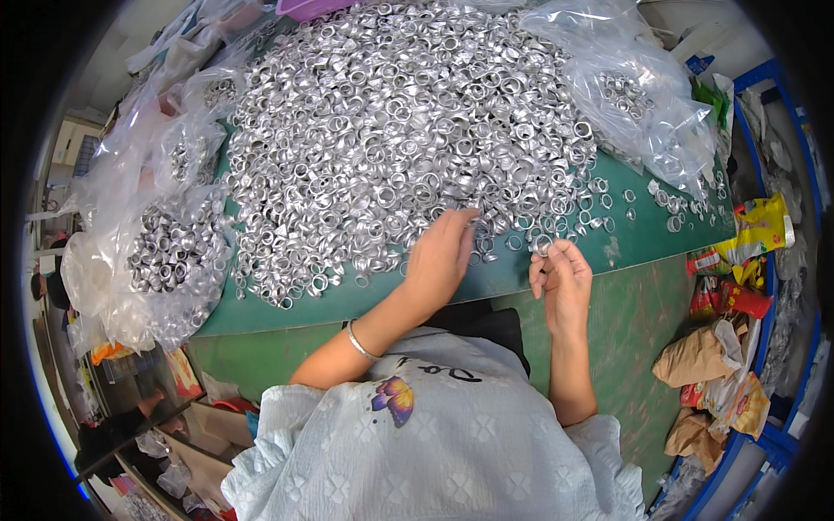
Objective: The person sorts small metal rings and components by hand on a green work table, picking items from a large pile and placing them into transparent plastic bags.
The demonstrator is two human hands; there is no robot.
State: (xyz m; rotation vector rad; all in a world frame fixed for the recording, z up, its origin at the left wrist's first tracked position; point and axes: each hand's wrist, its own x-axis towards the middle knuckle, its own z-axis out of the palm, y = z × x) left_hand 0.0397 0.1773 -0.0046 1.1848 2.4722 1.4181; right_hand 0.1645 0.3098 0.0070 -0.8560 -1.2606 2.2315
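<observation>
A wide heap of silver metal rings (391, 130) covers most of the green table (356, 306). My left hand (441, 259), with a bangle on its wrist, reaches into the near edge of the heap. Its fingers are stretched out over the rings, and the thumb side is partly hidden. To its right, at the table's front edge, my right hand (566, 282) is closed in a pinch. A single silver ring (543, 245) is between its thumb and fingertips, and loose rings lie just beyond.
Clear plastic bags of rings stand at the left (174, 252) and the far right (630, 95). A few rings (686, 208) are scattered at the table's right end. A blue shelf rack (738, 469) and paper bags (695, 356) are on the right. A purple basin (313, 7) sits at the back.
</observation>
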